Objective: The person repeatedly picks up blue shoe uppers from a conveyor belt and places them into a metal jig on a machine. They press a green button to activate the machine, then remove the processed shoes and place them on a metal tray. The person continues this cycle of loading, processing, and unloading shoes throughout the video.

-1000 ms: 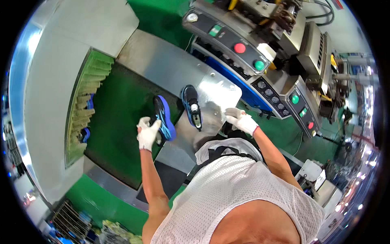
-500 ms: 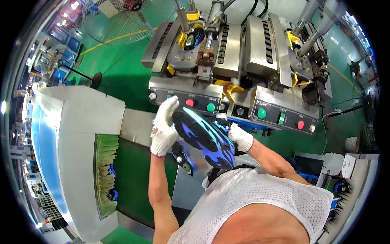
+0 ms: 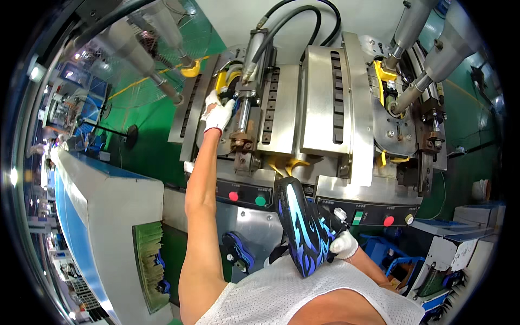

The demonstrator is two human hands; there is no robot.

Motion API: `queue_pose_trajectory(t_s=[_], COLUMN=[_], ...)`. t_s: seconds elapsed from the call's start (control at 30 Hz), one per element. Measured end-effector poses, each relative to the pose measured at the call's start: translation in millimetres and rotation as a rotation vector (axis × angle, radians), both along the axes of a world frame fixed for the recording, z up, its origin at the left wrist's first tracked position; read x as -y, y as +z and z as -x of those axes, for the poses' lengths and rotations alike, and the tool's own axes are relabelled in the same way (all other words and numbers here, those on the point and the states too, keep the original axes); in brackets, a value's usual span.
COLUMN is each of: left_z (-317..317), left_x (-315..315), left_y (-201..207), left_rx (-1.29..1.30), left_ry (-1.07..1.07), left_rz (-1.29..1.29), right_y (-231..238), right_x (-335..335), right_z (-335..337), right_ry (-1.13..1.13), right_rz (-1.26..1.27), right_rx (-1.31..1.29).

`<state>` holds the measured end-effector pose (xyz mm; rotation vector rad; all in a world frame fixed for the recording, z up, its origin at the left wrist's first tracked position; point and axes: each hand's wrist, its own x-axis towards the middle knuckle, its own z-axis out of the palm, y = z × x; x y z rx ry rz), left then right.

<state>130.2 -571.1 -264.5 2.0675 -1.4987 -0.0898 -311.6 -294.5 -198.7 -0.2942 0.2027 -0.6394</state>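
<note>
My left hand (image 3: 218,112), in a white knit glove, reaches far forward into the left press station. Its fingers close around a black and blue shoe (image 3: 236,102) there, mostly hidden by the hand and machine parts. My right hand (image 3: 344,245), also gloved, grips a black shoe (image 3: 303,227) with blue flame shapes close to my body, its patterned sole turned up to the left. A small white round part shows on its side. Another black and blue shoe (image 3: 238,252) is lower, between my left arm and the held shoe.
The left machine has a metal block (image 3: 279,108), a panel with a red button (image 3: 233,195) and raised press rods with a yellow pad (image 3: 190,69). A second station (image 3: 398,127) stands at right. A white bristle-lined machine (image 3: 116,200) is at left, a blue crate (image 3: 379,254) lower right.
My left hand has let go of the flame-patterned shoe and moved forward into the left station. My right hand has brought that shoe lower and nearer. The left press rods have swung up and away.
</note>
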Motion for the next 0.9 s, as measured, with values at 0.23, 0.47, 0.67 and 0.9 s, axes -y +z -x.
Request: queue_pose_trajectory(t_s=[0.23,0.47,0.67,0.9], left_z=[-10,-12,-9,-16], left_x=[53,-28,-213,-449], left_y=[-11,111,140,41], left_rx=[0.03,0.006,-0.198,-0.235], left_ry=[0.148,0.144,0.136,0.575], left_rz=[-0.279,-0.108,0.151,-0.008], right_y=[3,-14,32,45], right_x=[8,14,69,216], right_z=[-7,-22,-135,-344], right_ry=[-0.248,-0.197,-0.373,-0.262], right_rz=[0.106,-0.171,-0.022,0.139], right_rx=[-0.253,-0.676,-0.685,-0.689])
